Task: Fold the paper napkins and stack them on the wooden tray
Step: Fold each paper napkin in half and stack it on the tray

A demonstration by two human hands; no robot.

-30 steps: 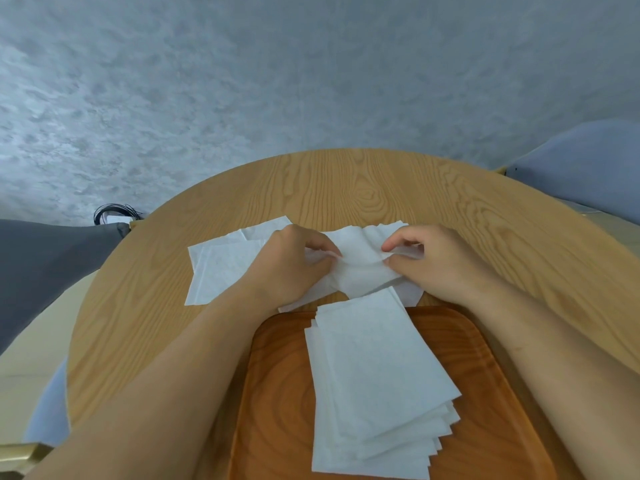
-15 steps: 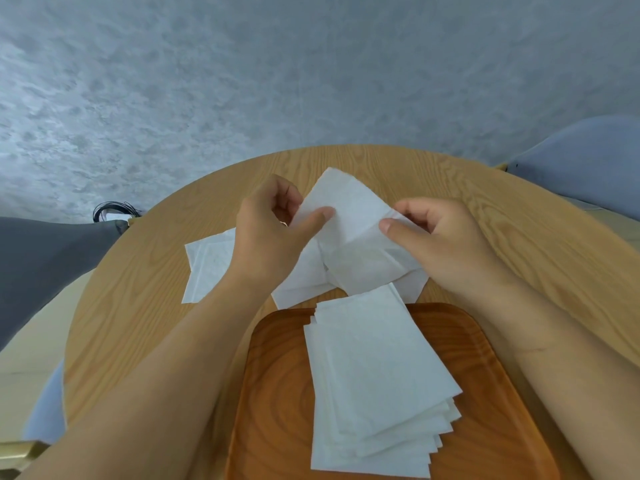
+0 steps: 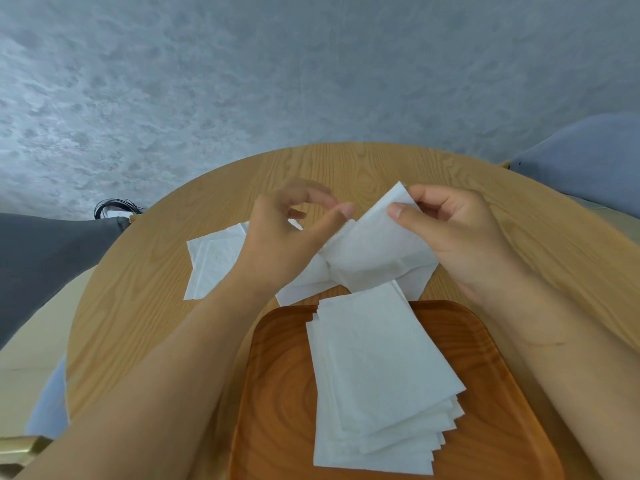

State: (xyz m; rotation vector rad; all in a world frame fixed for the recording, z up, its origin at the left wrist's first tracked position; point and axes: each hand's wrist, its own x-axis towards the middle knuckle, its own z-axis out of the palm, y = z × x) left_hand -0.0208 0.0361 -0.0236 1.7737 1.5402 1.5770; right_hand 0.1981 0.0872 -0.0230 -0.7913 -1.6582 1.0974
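Right hand pinches napkin; left hand beside.

No text, label, brand, number or sign can be read anywhere in view.

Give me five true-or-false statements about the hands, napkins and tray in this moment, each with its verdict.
1. The right hand pinches a white paper napkin. True.
2. The left hand grips that napkin's corner firmly. False: its fingers are spread open beside it.
3. The orange-brown wooden tray is bare. False: a stack of folded white napkins lies on it.
4. Flat unfolded white napkins lie on the round light wooden table beyond the tray. True.
5. The stack is perfectly squared. False: its edges fan out.
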